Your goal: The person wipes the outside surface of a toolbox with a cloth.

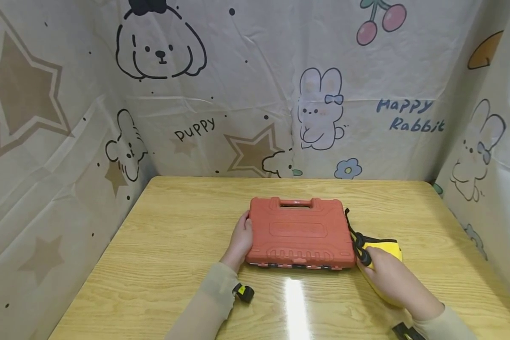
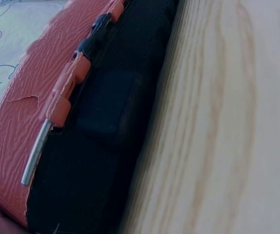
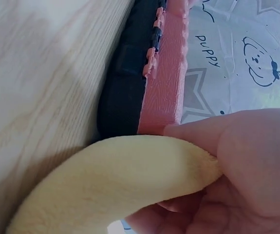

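A red plastic tool case (image 1: 297,230) lies on the table with its carry handle (image 1: 295,203) toward the back wall. My left hand (image 1: 240,241) grips its left side, the thumb along the edge. In the left wrist view, the case's black lower half (image 2: 101,146) and a metal hinge pin (image 2: 36,152) show along its near side. My right hand (image 1: 386,274) holds a yellow drawstring pouch (image 1: 388,247) with a black cord and toggle, against the case's right side. The right wrist view shows the pouch's soft fabric (image 3: 115,170) bunched in the fingers, a fingertip right at the case's corner.
The wood-grain table (image 1: 174,226) extends around the case. A printed cloth (image 1: 246,94) with cartoon animals closes off the back and both sides. Black straps (image 1: 244,293) sit at both wrists.
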`<state>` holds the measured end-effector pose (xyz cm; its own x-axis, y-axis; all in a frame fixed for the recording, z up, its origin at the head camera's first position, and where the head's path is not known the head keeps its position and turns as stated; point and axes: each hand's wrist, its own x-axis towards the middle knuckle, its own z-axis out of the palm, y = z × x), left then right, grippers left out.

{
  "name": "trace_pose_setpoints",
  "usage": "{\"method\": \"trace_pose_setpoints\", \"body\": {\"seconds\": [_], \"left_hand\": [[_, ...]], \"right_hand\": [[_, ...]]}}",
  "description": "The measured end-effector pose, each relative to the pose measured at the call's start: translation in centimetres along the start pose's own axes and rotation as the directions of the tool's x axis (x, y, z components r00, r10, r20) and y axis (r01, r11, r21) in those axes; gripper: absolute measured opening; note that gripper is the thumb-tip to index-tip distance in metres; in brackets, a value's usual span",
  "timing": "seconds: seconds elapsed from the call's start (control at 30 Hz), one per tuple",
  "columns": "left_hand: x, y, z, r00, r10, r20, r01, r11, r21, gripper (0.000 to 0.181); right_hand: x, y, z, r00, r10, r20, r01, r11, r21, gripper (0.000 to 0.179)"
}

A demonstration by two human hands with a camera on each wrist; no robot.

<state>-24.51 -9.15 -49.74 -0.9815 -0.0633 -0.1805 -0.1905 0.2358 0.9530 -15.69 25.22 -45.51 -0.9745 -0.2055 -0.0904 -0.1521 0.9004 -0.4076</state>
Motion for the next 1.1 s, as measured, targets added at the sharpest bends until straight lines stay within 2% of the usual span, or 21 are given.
{"method": "trace_pose_setpoints", "body": {"seconds": [0.3,0.77,1.1], "left_hand": [[0.03,-0.04,-0.02,1.0,0.0,0.002,0.0,1.0,-0.009,0.052],[0.02,0.02,-0.03,1.0,-0.009,0.002,0.009,1.0,-0.006,0.052],[0.14,-0.03,0.04,1.0,-0.003,-0.007,0.003,1.0,-0.011,0.052]], "right_hand": [[0.04,0.1,-0.11,0.998,0.026,0.061,-0.027,1.0,0.014,0.016],[-0.36,-0.18,-0.1,0.999,0.02,0.044,-0.021,1.0,0.015,0.014],[-0.66,-0.4,-0.24,0.998,0.024,0.062,-0.026,0.999,0.021,0.016]]}}
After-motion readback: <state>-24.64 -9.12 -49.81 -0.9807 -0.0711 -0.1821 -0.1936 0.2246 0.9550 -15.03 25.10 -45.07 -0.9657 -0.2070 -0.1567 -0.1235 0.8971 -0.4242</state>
